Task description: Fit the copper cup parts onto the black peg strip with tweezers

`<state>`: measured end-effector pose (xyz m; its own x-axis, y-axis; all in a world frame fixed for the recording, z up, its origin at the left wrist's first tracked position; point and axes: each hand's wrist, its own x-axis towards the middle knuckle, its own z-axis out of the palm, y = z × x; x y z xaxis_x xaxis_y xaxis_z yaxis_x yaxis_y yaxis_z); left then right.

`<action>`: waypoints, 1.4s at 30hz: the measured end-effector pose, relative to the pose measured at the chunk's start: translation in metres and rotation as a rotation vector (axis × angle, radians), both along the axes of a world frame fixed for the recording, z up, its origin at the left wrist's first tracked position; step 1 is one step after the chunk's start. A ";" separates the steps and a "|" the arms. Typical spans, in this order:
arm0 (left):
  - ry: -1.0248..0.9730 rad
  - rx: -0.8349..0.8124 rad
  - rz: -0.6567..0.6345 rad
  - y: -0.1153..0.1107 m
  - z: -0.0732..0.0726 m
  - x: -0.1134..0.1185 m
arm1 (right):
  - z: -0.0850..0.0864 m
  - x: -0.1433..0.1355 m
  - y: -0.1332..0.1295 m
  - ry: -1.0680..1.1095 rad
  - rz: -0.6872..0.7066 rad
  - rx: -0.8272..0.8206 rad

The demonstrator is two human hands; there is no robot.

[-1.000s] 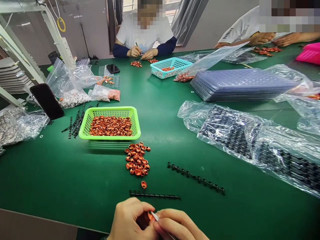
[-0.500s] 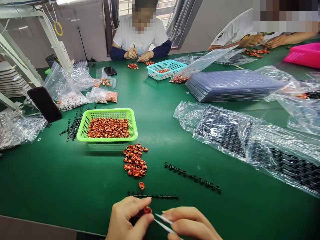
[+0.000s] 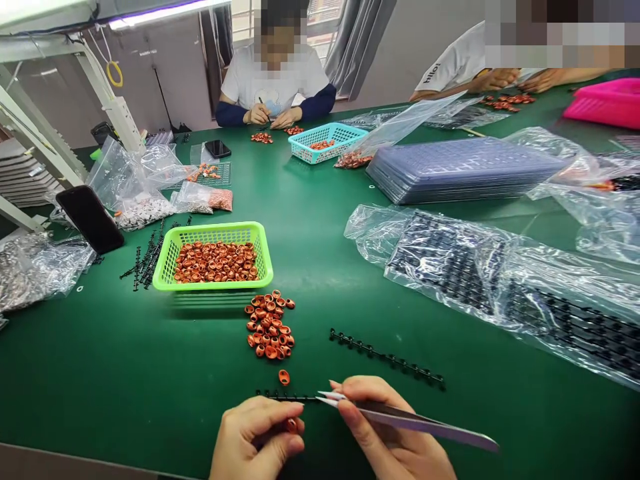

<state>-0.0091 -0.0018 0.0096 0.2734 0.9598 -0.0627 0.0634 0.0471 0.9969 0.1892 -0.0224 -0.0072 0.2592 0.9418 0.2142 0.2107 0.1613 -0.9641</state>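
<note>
Between the thumb and fingers of my left hand (image 3: 257, 437) is a small orange-red hollow piece (image 3: 291, 425), partly hidden by the fingers. My right hand (image 3: 387, 427) grips metal tweezers (image 3: 425, 427) with white tips, which are slightly apart and point left over a black toothed strip (image 3: 287, 396). The strip lies just beyond my left hand, and whether the tips touch it I cannot tell. One loose orange ring-like piece (image 3: 284, 377) rests behind it. Farther back is a small heap of the same pieces (image 3: 271, 327). A second black strip (image 3: 387, 358) lies slantwise to the right.
A green basket (image 3: 270, 263) full of orange pieces stands left of centre, near a leaning phone (image 3: 89, 217). At right are a clear bag of black strips (image 3: 450, 260) and stacked plastic trays (image 3: 460, 170). Two people work at the far side, near a blue basket (image 3: 325, 143).
My right hand has moved up and turned, so the tweezers' tips now point left, away from the piece, and more of their length shows. My left hand still holds the piece. The view shifted slightly.
</note>
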 end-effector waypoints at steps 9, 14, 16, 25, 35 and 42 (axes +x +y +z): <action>0.733 0.623 0.223 0.136 0.073 -0.048 | -0.001 0.004 0.000 -0.129 -0.052 -0.033; 0.785 0.719 -0.275 0.113 0.052 -0.016 | 0.004 -0.010 0.006 -0.106 -0.010 -0.005; 0.826 0.701 -0.433 0.095 0.040 -0.003 | 0.004 -0.016 0.010 -0.115 0.011 0.011; 0.771 0.480 -0.414 0.069 0.039 -0.004 | -0.006 -0.022 0.012 -0.194 0.044 -0.052; 0.307 0.160 -0.045 0.014 -0.002 -0.010 | -0.005 -0.024 0.014 -0.205 0.032 -0.040; 0.250 0.056 -0.012 0.017 -0.001 -0.005 | -0.004 -0.023 0.013 -0.132 0.073 -0.064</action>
